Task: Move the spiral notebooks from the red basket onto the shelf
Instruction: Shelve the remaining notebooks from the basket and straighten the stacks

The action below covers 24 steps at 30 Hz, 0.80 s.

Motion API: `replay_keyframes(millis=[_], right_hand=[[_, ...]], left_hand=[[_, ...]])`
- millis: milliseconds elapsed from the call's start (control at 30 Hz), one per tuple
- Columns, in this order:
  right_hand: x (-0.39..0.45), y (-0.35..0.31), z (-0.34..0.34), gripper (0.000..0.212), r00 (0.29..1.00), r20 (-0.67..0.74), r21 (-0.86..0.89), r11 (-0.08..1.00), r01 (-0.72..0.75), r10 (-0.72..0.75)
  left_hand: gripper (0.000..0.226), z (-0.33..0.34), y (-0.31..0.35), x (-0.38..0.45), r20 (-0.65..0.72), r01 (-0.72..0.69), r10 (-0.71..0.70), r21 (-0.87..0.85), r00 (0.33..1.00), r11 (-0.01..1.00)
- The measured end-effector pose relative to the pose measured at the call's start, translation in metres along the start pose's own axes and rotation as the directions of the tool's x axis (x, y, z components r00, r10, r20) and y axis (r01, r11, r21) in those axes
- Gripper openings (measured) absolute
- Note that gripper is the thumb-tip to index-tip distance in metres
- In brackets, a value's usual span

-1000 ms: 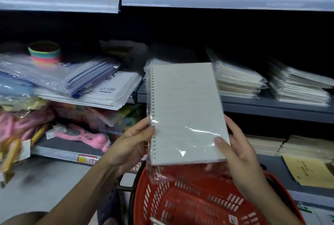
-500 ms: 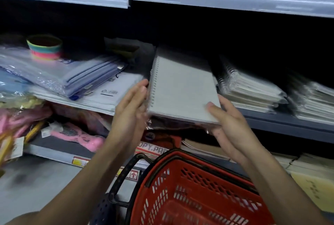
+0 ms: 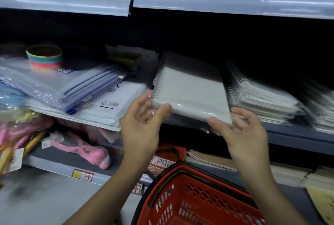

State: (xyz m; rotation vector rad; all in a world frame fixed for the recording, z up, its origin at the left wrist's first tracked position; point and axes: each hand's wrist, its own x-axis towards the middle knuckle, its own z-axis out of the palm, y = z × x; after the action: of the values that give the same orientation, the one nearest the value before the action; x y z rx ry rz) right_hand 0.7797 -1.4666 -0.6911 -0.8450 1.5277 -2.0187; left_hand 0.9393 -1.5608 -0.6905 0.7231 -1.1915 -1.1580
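Note:
A white spiral notebook (image 3: 189, 90) in clear plastic wrap lies almost flat on a stack on the grey middle shelf (image 3: 296, 134), its near edge sticking out over the shelf front. My left hand (image 3: 142, 121) holds its near left corner, thumb on top and fingers under the wrap. My right hand (image 3: 240, 130) holds the near right corner the same way, thumb on the edge. The red basket (image 3: 189, 199) with black handles stands below my hands at the bottom centre; its inside is mostly out of view.
More stacks of wrapped spiral notebooks (image 3: 262, 96) lie to the right on the same shelf. Plastic zip folders (image 3: 72, 83) and a rainbow coil toy (image 3: 44, 57) sit on the left. Pink packaged items (image 3: 81, 148) and paper pads (image 3: 207, 157) occupy the lower shelf.
The notebook went from upright in front of me to flat on the shelf stack and slid further in. Both hands followed it forward and still hold its near corners.

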Motion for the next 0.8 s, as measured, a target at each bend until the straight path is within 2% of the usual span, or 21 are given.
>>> replay_keyframes(millis=[67,167,200,267,333,633,800], right_hand=[[0.012,-0.001,0.008,0.05,0.995,-0.097,0.052,0.999,0.003,0.002],[0.032,0.0,0.016,0.041,0.978,-0.206,-0.015,0.999,0.028,-0.031],[0.038,0.002,0.019,0.043,0.974,-0.222,-0.058,0.998,0.033,-0.045],[0.048,0.008,0.025,0.061,0.969,-0.242,-0.154,0.988,0.02,-0.057],[0.056,0.013,0.029,0.066,0.965,-0.251,-0.201,0.979,0.018,-0.07],[0.07,0.023,0.028,0.064,0.968,-0.223,-0.337,0.941,0.03,-0.111],[0.045,0.031,0.012,0.05,0.969,-0.209,-0.441,0.897,0.026,-0.131]], left_hand=[[0.03,0.009,-0.003,0.012,-0.011,-0.014,0.014,-0.007,1.0,1.0],[0.021,0.019,-0.009,0.03,-0.023,-0.033,0.034,0.044,0.999,0.998],[0.021,0.022,-0.011,0.034,-0.025,-0.039,0.041,0.081,0.999,0.996],[0.022,0.026,-0.017,0.043,-0.027,-0.041,0.045,0.13,0.999,0.991],[0.023,0.03,-0.021,0.051,-0.033,-0.032,0.037,0.143,0.999,0.989],[0.029,0.023,-0.03,0.054,0.028,-0.009,0.004,0.161,1.0,0.987],[0.032,0.006,-0.027,0.036,0.067,0.015,-0.028,0.185,0.997,0.983]])
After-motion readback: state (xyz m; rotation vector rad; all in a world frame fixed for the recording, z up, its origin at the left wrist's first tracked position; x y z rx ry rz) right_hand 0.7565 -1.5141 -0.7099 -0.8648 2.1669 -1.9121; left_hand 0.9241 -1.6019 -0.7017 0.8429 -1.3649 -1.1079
